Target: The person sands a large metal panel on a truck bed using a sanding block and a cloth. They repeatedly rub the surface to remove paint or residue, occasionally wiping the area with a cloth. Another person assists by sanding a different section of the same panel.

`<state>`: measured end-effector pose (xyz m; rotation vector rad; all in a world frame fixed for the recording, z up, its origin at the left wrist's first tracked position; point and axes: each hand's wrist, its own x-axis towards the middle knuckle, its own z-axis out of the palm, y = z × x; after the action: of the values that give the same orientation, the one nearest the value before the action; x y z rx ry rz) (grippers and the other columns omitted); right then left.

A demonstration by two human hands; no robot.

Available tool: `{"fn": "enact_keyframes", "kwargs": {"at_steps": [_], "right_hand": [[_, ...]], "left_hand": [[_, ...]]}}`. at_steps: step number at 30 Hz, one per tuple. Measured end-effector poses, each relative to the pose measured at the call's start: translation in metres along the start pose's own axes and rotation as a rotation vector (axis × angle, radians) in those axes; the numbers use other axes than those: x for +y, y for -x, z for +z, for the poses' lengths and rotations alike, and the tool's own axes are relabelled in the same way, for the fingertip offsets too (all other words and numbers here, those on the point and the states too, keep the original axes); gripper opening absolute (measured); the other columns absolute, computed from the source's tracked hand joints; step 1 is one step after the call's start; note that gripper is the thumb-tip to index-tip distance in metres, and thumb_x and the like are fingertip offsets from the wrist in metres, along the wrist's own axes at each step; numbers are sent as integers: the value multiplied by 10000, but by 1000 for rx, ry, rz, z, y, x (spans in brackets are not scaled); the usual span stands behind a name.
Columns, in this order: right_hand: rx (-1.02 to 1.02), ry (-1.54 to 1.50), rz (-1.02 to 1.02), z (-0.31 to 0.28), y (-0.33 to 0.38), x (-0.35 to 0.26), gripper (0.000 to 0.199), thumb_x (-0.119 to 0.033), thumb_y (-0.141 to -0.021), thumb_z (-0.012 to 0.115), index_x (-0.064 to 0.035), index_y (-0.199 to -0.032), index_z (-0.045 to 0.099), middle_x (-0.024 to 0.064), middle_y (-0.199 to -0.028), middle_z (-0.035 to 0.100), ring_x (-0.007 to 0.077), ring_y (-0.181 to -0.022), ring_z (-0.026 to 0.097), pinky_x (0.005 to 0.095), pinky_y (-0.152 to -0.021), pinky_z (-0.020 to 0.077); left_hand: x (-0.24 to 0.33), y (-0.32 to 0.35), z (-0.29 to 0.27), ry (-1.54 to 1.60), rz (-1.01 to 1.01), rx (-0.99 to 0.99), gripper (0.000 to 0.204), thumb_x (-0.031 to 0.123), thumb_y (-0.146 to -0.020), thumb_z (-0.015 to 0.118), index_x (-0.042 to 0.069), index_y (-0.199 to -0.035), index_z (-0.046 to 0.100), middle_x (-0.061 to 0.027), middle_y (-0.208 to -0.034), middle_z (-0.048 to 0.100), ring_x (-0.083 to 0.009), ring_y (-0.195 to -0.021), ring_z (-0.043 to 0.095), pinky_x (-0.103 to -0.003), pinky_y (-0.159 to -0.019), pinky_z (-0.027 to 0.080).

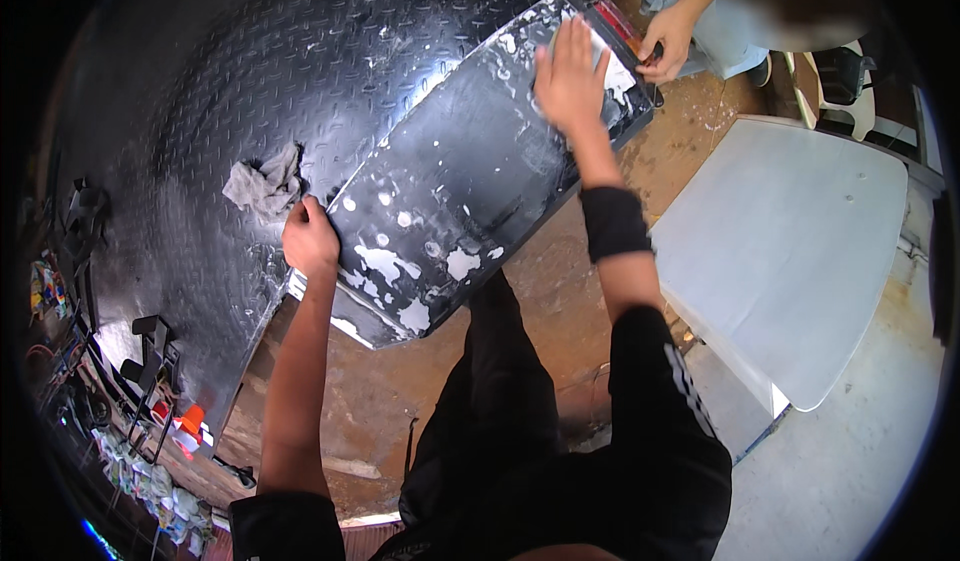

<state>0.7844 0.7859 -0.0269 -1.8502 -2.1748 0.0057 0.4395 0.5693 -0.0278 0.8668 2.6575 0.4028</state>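
A long dark grey panel [455, 171], blotched with white patches, lies slantwise in front of me, partly on the black table. It looks like a car-body part. My left hand [311, 238] has its fingers curled round the panel's near-left edge. Toward the far right end, my right hand [572, 81] rests palm down on the panel with fingers stretched out. Any thin thing beneath that palm is hidden. Just past my left hand is a crumpled grey rag [265, 183] on the table.
The black table [220, 91] has a raised tread pattern. Another person's hand [668, 41] is at a red light unit [618, 23] by the panel's far end. A white board-like panel [785, 251] stands at the right. An orange object [190, 419] lies lower left.
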Motion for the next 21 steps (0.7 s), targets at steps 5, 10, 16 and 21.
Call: {"fn": "enact_keyframes", "kwargs": {"at_steps": [5,10,16,21], "right_hand": [[-41,-46,6,-9,64,-30,666,-377,-1026,334,59,-1522,253,216,-1612,220,339,-1515,157,571,-1203,58],[-96,-63,15,-23,93,-31,673,-367,-1021,350,73,-1519,244,230,-1605,226,354,-1512,159,580,-1198,56],[51,1,87,-5,2,12,669,-384,-1031,322,86,-1504,267,239,-1605,218,338,-1509,174,572,-1200,63],[-141,8,4,-26,105,-37,664,-366,-1024,343,60,-1524,244,213,-1612,224,323,-1515,169,569,-1201,52]], "left_hand": [[-7,-1,-8,-41,-28,4,538,527,-921,443,102,-1052,745,-197,-990,720,-419,-945,668,-504,-811,502],[-1,1,-12,-13,-47,10,497,500,-926,471,109,-1053,748,-174,-980,728,-397,-929,677,-481,-817,505],[15,7,-6,-52,-25,-18,508,510,-923,469,97,-1023,746,-189,-964,724,-414,-910,674,-484,-795,505],[6,8,-17,-37,-25,-16,524,485,-949,440,51,-977,731,-222,-959,709,-440,-909,662,-501,-794,498]]}}
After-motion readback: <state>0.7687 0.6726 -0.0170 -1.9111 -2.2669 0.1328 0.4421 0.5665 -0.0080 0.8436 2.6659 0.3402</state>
